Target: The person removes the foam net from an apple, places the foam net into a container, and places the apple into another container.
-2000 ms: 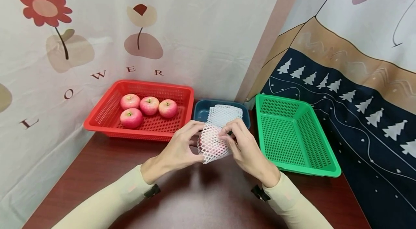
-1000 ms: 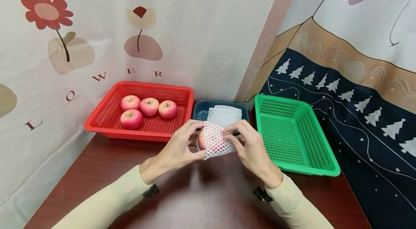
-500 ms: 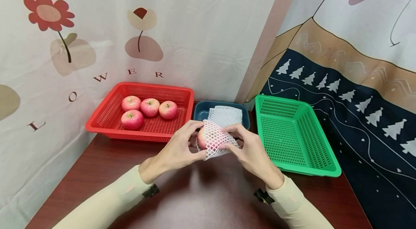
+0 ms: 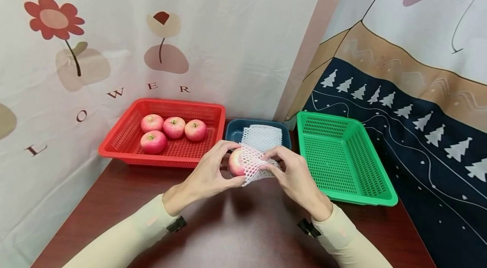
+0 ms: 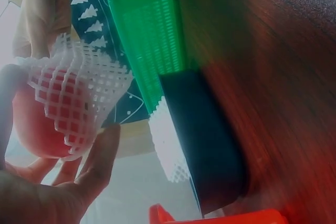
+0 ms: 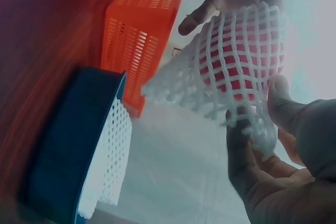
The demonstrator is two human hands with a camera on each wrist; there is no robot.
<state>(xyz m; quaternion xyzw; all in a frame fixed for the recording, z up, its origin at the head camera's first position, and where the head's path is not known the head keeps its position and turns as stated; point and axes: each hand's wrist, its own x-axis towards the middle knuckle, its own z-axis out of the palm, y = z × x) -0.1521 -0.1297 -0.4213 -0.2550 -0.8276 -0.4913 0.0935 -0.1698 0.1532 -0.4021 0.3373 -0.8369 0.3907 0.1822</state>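
Observation:
A red-and-yellow apple [image 4: 235, 162] is held above the table in front of me, partly inside a white foam net sleeve [image 4: 252, 163]. My left hand [image 4: 208, 171] grips the apple and the sleeve's edge, with the thumb on the near side and fingers on the far side. From the right, my right hand [image 4: 296, 176] pinches the loose end of the sleeve between thumb and fingers. In the left wrist view the net [image 5: 71, 103] covers one side of the apple [image 5: 37, 121], leaving its other side bare. The right wrist view shows the sleeve [image 6: 236, 51] stretched over the apple.
A red basket [image 4: 131, 156] with several apples [image 4: 154, 142] stands at the back left. Behind my hands is a dark blue tray [image 4: 233, 129] holding more foam nets [image 4: 262, 136]. A green basket [image 4: 331, 166] sits on the right. Printed curtains [image 4: 236, 48] hang behind the table [image 4: 236, 234].
The sleeve has shifted rightward over the apple, so more of the apple's left side shows bare. My right hand has moved slightly right and changed its pinch. The baskets stay where they were.

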